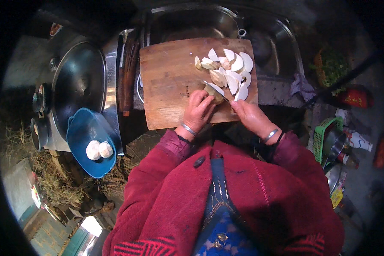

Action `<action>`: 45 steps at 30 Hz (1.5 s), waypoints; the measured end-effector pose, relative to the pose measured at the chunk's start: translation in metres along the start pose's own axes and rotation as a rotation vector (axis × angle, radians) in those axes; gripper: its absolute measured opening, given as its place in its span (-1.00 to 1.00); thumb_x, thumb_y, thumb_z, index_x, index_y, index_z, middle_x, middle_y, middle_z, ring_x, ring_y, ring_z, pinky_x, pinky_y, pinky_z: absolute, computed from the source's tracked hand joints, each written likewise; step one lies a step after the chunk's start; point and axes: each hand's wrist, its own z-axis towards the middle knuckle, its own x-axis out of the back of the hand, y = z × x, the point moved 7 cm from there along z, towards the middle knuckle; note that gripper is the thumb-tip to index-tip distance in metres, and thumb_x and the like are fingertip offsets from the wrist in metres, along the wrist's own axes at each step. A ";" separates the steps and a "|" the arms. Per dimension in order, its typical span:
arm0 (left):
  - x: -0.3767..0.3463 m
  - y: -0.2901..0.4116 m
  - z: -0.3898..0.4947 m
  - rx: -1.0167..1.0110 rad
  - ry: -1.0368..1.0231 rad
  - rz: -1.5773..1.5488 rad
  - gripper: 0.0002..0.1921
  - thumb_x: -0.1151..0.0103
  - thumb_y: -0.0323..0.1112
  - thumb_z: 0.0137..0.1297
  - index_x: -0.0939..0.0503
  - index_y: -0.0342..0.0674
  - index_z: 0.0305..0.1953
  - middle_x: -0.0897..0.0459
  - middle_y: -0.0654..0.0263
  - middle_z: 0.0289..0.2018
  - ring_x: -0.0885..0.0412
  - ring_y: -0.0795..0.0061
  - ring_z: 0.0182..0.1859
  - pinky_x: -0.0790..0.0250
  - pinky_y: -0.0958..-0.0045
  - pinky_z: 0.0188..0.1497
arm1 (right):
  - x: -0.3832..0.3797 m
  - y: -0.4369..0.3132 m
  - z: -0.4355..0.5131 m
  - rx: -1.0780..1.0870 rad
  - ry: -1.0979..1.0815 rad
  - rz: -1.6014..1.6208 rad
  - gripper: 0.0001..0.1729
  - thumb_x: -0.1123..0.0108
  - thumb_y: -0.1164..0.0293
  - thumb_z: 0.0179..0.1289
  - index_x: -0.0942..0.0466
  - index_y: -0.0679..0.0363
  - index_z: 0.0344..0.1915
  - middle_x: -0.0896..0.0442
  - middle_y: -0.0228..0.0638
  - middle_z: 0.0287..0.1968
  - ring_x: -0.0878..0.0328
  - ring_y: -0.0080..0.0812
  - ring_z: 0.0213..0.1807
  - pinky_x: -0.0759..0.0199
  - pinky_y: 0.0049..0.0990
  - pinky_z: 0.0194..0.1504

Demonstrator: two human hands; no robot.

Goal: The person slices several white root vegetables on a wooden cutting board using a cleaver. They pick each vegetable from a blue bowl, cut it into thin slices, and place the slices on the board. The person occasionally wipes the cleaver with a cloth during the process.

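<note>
A wooden cutting board (166, 80) lies before me, its far side over the sink. With my left hand (196, 110) I hold a piece of pale peeled root vegetable (213, 95) against the board. My right hand (254, 120) grips a knife (225, 98), seen nearly edge-on. Its blade is at the vegetable, beside a white cut face; the handle is hidden in my fingers. Several white cut chunks (233, 81) are heaped on the board's right half, just beyond the knife. Two whole peeled vegetables (93, 150) rest in a blue plastic basin (89, 128) at the left.
A steel double-bowl sink (192, 24) lies behind the board. To the left is a large wok (80, 80), partly under the basin, with dry straw (56, 182) below. On the right are a cloth (302, 88), leafy greens (334, 68) and a green plastic basket (320, 140).
</note>
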 end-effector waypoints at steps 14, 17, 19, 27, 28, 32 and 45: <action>-0.002 -0.002 -0.001 0.009 0.011 0.000 -0.66 -0.34 -0.47 0.05 -0.56 -0.24 -0.09 -0.53 0.14 -0.04 -0.46 0.00 0.04 -0.36 0.14 0.09 | 0.016 -0.021 -0.035 -0.102 -0.082 -0.086 -0.38 0.23 -0.05 0.52 -0.54 0.31 -0.20 -0.63 0.17 -0.25 -0.57 0.21 -0.15 -0.42 -0.06 -0.14; -0.004 -0.005 0.000 0.037 -0.021 -0.049 -0.64 -0.35 -0.48 0.03 -0.56 -0.24 -0.08 -0.52 0.13 -0.06 -0.46 0.00 0.02 -0.36 0.14 0.08 | 0.012 -0.017 -0.020 -0.090 -0.133 -0.050 -0.38 0.24 -0.03 0.53 -0.53 0.33 -0.20 -0.62 0.17 -0.22 -0.56 0.20 -0.12 -0.41 -0.09 -0.12; -0.002 -0.004 -0.001 0.013 0.000 -0.024 -0.63 -0.35 -0.48 0.02 -0.55 -0.24 -0.08 -0.52 0.13 -0.08 -0.46 0.00 0.01 -0.37 0.14 0.06 | 0.000 -0.015 -0.005 -0.027 -0.119 -0.029 -0.38 0.24 -0.02 0.53 -0.53 0.35 -0.18 -0.62 0.18 -0.22 -0.56 0.20 -0.12 -0.41 -0.10 -0.11; 0.006 0.002 -0.001 0.002 0.063 -0.029 -0.67 -0.35 -0.50 0.04 -0.53 -0.27 -0.13 -0.52 0.12 -0.16 -0.48 -0.01 -0.04 -0.37 0.13 0.05 | -0.030 0.000 0.019 0.111 0.114 0.106 -0.47 0.15 0.07 0.54 -0.51 0.37 -0.18 -0.61 0.08 -0.33 -0.55 0.09 -0.25 -0.42 -0.22 -0.14; 0.007 0.003 -0.001 -0.001 0.078 -0.024 -0.68 -0.35 -0.49 0.05 -0.52 -0.27 -0.14 -0.52 0.11 -0.16 -0.49 0.00 -0.05 -0.37 0.13 0.05 | -0.028 0.001 0.017 0.068 0.111 0.152 -0.48 0.15 0.09 0.55 -0.50 0.38 -0.20 -0.61 0.02 -0.35 -0.55 0.04 -0.28 -0.43 -0.29 -0.15; 0.006 0.003 -0.004 0.009 0.079 -0.024 -0.70 -0.33 -0.49 0.06 -0.53 -0.27 -0.15 -0.53 0.10 -0.15 -0.50 0.00 -0.05 -0.38 0.15 0.04 | -0.002 -0.023 -0.013 0.208 0.133 0.081 -0.50 0.14 0.09 0.55 -0.47 0.34 -0.26 -0.53 0.04 -0.44 -0.50 0.07 -0.36 -0.39 -0.22 -0.26; 0.000 -0.006 -0.006 0.031 0.067 -0.089 -0.68 -0.34 -0.50 0.04 -0.56 -0.28 -0.13 -0.56 0.07 -0.09 -0.51 -0.01 -0.03 -0.38 0.17 0.03 | -0.002 -0.031 -0.034 -0.054 -0.046 -0.090 -0.41 0.24 0.00 0.54 -0.50 0.34 -0.17 -0.60 0.22 -0.26 -0.53 0.25 -0.14 -0.40 -0.06 -0.13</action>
